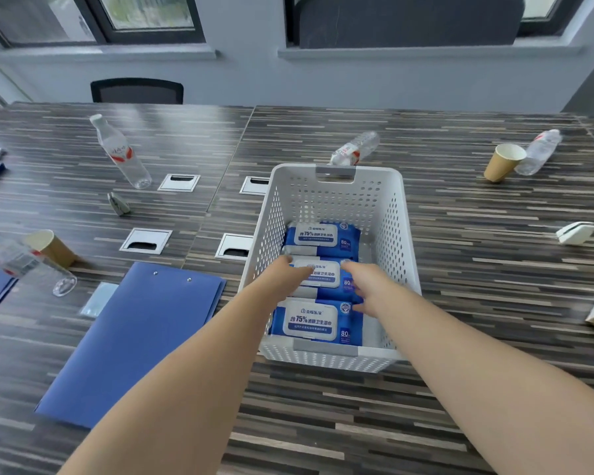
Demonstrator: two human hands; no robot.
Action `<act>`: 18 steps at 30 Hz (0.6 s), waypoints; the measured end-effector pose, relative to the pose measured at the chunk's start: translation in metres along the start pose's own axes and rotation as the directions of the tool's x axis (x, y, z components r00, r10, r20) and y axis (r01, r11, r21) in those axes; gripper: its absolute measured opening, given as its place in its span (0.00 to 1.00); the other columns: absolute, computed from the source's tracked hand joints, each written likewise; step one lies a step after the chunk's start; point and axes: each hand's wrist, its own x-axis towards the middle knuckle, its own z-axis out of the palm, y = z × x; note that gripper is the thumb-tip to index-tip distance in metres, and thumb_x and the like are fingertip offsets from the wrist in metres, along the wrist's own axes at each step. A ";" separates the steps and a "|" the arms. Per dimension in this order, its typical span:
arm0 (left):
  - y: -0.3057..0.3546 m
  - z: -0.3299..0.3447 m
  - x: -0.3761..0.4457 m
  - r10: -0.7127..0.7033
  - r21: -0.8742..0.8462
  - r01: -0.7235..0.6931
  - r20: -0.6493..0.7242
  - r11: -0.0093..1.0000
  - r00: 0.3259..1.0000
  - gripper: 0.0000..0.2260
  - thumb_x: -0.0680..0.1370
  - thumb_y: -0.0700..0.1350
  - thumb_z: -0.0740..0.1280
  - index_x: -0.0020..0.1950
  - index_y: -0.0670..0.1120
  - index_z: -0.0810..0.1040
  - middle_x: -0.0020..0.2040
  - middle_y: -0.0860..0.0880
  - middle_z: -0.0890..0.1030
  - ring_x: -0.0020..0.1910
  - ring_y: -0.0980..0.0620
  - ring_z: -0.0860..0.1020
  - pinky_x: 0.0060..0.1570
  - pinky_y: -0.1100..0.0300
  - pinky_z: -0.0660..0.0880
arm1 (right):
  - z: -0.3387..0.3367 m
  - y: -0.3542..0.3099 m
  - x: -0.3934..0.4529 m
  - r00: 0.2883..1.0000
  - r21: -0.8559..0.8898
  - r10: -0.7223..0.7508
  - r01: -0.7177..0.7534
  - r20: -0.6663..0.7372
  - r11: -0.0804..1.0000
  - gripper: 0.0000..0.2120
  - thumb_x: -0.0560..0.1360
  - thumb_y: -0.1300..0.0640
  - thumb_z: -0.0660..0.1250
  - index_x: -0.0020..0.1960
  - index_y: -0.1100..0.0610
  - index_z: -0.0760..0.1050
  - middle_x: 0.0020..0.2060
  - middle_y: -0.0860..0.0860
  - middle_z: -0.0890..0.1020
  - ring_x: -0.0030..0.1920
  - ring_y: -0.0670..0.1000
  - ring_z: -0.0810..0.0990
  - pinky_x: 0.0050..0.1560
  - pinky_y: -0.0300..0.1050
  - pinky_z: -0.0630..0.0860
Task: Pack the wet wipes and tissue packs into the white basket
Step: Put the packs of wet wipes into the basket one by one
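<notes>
Gripping middle "75%" wipes pack [323, 274] in white basket [396, 214]: left hand [285, 279], right hand [364, 286], fingers seemingly curled.

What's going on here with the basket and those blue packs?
A person is packing wet wipes into a white basket on a striped table. Three blue packs lie in a row inside it. Both hands are down in the basket on the middle pack: the left hand at its left end, the right hand at its right end. Water bottles, paper cups and a blue clipboard sit around the basket.
</notes>
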 end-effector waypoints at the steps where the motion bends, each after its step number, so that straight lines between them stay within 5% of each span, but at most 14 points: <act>1: 0.002 -0.001 -0.004 0.035 -0.103 -0.033 0.013 0.994 0.999 0.27 0.79 0.52 0.64 0.75 0.46 0.63 0.67 0.45 0.73 0.60 0.48 0.75 0.61 0.51 0.74 | -0.001 -0.004 -0.007 0.999 0.062 -0.027 0.025 0.020 0.998 0.09 0.77 0.53 0.64 0.55 0.55 0.69 0.49 0.54 0.75 0.55 0.52 0.73 0.59 0.54 0.71; 4: 0.014 -0.002 -0.023 0.163 -0.347 -0.167 -0.038 0.923 0.986 0.19 0.79 0.47 0.65 0.69 0.45 0.70 0.59 0.47 0.78 0.57 0.51 0.77 0.60 0.50 0.74 | -0.008 -0.015 -0.029 0.987 0.215 -0.139 0.120 0.076 0.969 0.07 0.78 0.55 0.64 0.54 0.55 0.73 0.52 0.53 0.79 0.54 0.51 0.78 0.55 0.52 0.74; 7: 0.024 0.001 -0.040 0.264 -0.451 -0.299 -0.140 0.841 0.954 0.13 0.79 0.45 0.65 0.63 0.46 0.74 0.58 0.47 0.81 0.54 0.52 0.80 0.57 0.52 0.75 | -0.021 -0.023 -0.049 0.964 0.346 -0.244 0.196 0.103 0.918 0.03 0.78 0.57 0.63 0.47 0.54 0.76 0.45 0.52 0.81 0.50 0.50 0.80 0.50 0.50 0.76; 13: 0.051 0.019 -0.069 0.371 -0.523 -0.409 -0.182 0.748 0.911 0.05 0.79 0.44 0.66 0.54 0.51 0.77 0.54 0.49 0.83 0.53 0.54 0.81 0.57 0.54 0.76 | -0.061 -0.027 -0.086 0.914 0.481 -0.399 0.317 0.076 0.818 0.03 0.78 0.60 0.63 0.49 0.55 0.75 0.41 0.52 0.81 0.50 0.51 0.80 0.54 0.50 0.77; 18: 0.071 0.049 -0.089 0.440 -0.510 -0.473 -0.193 0.719 0.877 0.07 0.79 0.44 0.66 0.57 0.48 0.77 0.53 0.50 0.83 0.52 0.55 0.81 0.56 0.57 0.76 | -0.098 -0.016 -0.094 0.906 0.491 -0.424 0.365 0.009 0.791 0.05 0.78 0.61 0.62 0.50 0.55 0.76 0.45 0.52 0.82 0.50 0.51 0.81 0.54 0.52 0.77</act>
